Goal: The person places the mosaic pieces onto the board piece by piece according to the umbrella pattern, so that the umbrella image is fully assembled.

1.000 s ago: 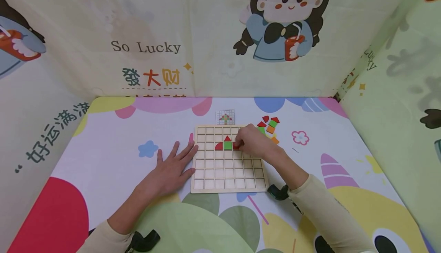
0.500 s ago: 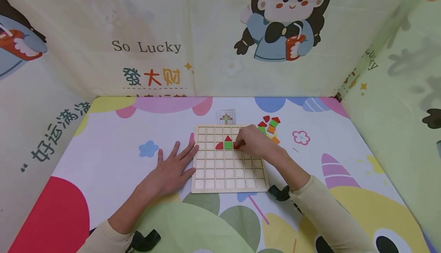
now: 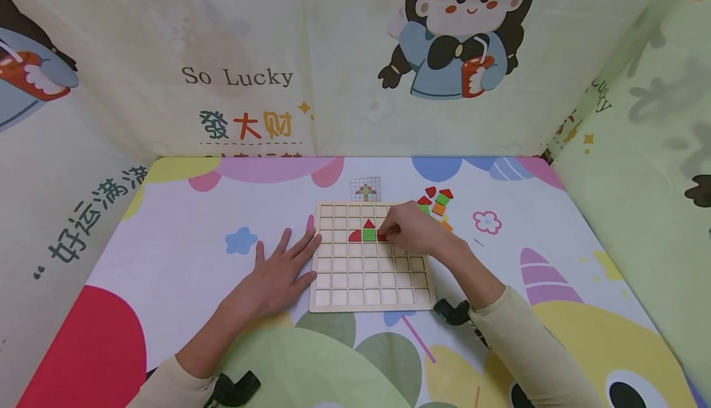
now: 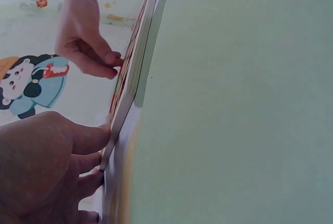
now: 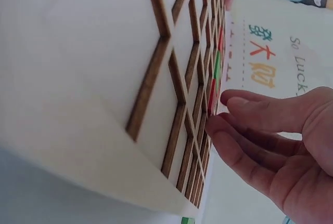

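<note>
A wooden grid board lies on the table. Set in its upper cells are a green square, a red triangle above it and a red quarter-circle piece to its left. On the green square's right is another red piece, partly covered by my right hand, whose thumb and curled fingers pinch it low at its cell. My left hand lies with spread fingers along the board's left edge; in the left wrist view its fingertips touch the board's side.
A small printed card with a coloured grid pattern lies just beyond the board. Past my right hand is a loose group of red, green and orange pieces. Printed cloth walls stand behind the table and on both sides.
</note>
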A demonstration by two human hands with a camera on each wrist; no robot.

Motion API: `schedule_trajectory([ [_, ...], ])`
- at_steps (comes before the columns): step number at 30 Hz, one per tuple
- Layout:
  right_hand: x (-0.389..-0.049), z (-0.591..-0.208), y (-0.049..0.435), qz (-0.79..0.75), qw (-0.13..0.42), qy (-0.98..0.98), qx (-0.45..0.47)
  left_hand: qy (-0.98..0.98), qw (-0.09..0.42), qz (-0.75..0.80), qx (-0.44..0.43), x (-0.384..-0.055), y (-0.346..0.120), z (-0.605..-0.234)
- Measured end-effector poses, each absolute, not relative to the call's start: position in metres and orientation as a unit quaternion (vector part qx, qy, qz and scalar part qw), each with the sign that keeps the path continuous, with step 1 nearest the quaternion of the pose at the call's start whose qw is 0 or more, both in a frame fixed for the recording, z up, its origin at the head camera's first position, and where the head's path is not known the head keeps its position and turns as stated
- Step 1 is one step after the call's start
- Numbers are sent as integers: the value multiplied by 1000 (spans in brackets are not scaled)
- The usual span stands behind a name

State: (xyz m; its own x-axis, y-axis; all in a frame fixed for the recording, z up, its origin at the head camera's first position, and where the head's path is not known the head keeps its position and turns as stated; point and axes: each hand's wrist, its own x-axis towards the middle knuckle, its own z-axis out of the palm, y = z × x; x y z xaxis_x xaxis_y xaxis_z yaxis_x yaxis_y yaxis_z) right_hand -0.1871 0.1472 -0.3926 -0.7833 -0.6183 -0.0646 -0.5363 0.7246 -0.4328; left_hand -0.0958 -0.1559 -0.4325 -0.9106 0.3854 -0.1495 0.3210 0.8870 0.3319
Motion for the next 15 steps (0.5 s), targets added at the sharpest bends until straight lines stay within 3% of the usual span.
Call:
schedule_trajectory([
  [7, -192, -388, 166, -261, 99, 925, -257, 965, 102, 157, 184, -96, -156, -432],
  [15, -201, -386, 192, -259, 44, 942, -210, 965, 109, 157, 181, -96, -156, -431],
])
